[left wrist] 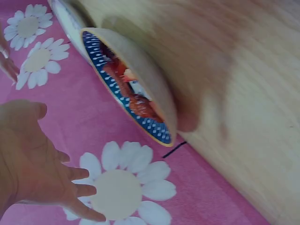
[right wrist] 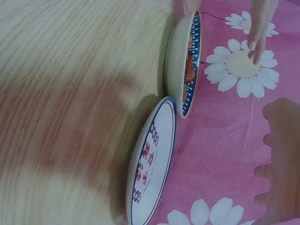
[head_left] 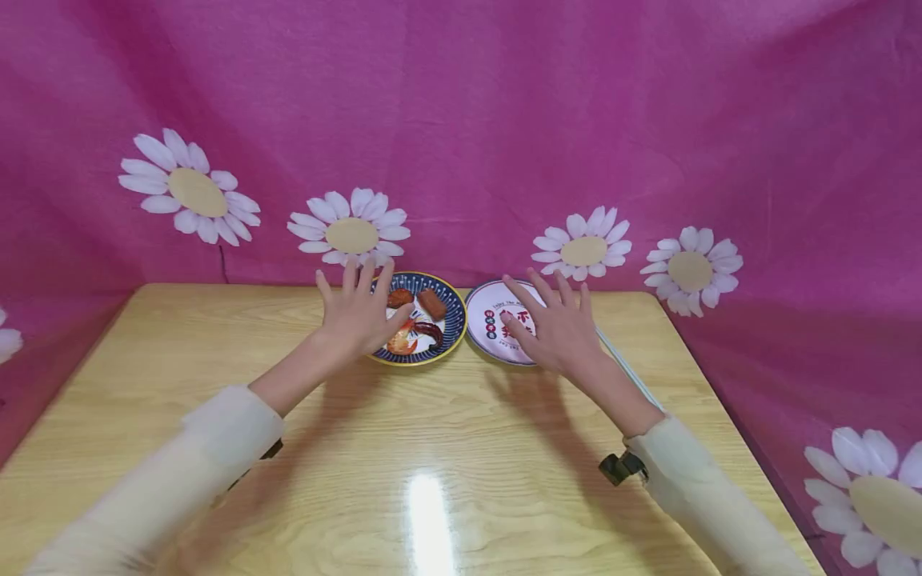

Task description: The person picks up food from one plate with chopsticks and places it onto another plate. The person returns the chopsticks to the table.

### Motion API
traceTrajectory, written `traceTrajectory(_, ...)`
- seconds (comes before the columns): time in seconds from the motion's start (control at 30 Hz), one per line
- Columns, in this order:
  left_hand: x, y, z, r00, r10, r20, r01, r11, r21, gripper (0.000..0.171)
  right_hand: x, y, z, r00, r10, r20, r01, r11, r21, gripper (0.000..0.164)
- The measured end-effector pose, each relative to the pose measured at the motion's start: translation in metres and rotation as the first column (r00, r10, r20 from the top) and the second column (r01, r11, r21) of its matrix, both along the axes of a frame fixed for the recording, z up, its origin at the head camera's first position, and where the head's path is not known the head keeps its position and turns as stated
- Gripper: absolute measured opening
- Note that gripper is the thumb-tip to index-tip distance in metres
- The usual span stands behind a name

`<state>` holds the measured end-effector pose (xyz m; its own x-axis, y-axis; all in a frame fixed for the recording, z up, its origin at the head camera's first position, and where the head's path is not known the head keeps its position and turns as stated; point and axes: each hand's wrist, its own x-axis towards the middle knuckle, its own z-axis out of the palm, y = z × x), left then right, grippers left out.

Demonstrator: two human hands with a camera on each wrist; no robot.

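My left hand, fingers spread and straight, hovers over the left side of a blue patterned bowl with a yellow rim. Several food pieces lie in the bowl, among them a brown block, a reddish-brown piece and an orange shrimp-like piece. My right hand, also spread, is above the right part of a white plate printed with red characters. Nothing is held in either hand. Both wrist views show the palms raised above the dishes, the left hand and right hand apart from them.
The plate and bowl stand side by side at the back of the wooden table. A pale thin stick-like pair lies right of the plate, partly behind my right forearm. A pink cloth with white daisies hangs behind and beside the table.
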<state>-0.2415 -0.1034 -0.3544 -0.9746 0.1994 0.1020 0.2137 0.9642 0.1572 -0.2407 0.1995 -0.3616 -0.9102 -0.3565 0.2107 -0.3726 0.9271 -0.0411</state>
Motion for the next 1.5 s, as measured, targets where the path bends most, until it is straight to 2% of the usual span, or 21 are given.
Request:
traceTrajectory(0.17, 0.001, -0.007, -0.011, 1.0, 0.007, 0.023, -0.007, 1.0, -0.001, 0.078, 0.003, 0.007, -0.005, 1.0, 0.004, -0.011, -0.004, 1.0, -0.022, 0.06)
traceTrajectory(0.47, 0.004, -0.022, -0.027, 0.997, -0.006, 0.075, 0.001, 0.997, 0.072, 0.075, 0.005, 0.016, -0.014, 0.999, 0.018, -0.035, -0.02, 0.999, -0.041, 0.054)
traceTrajectory(0.63, 0.004, -0.025, -0.034, 0.998, -0.013, 0.063, 0.007, 0.995, 0.098, 0.071, 0.007, 0.025, -0.021, 1.0, 0.015, -0.025, -0.017, 0.998, -0.059, 0.051)
traceTrajectory(0.77, 0.004, -0.025, -0.039, 0.999, -0.014, 0.035, 0.01, 0.994, 0.113, 0.06, 0.011, 0.035, -0.025, 1.0, 0.008, -0.007, -0.008, 0.997, -0.075, 0.048)
traceTrajectory(0.97, 0.008, -0.029, -0.045, 1.0, 0.0, -0.013, 0.001, 0.995, 0.099, 0.052, 0.018, 0.043, -0.03, 0.998, -0.006, 0.061, 0.011, 0.996, -0.084, 0.045)
traceTrajectory(1.17, 0.009, -0.035, -0.052, 1.0, 0.004, 0.006, -0.004, 0.997, 0.073, 0.05, 0.02, 0.05, -0.036, 0.992, -0.037, 0.117, 0.045, 0.996, -0.073, 0.042)
traceTrajectory(1.5, 0.008, -0.043, -0.06, 1.0, 0.011, 0.026, -0.012, 0.999, 0.039, 0.043, 0.024, 0.067, -0.045, 0.989, -0.076, 0.126, 0.085, 0.994, -0.063, 0.034)
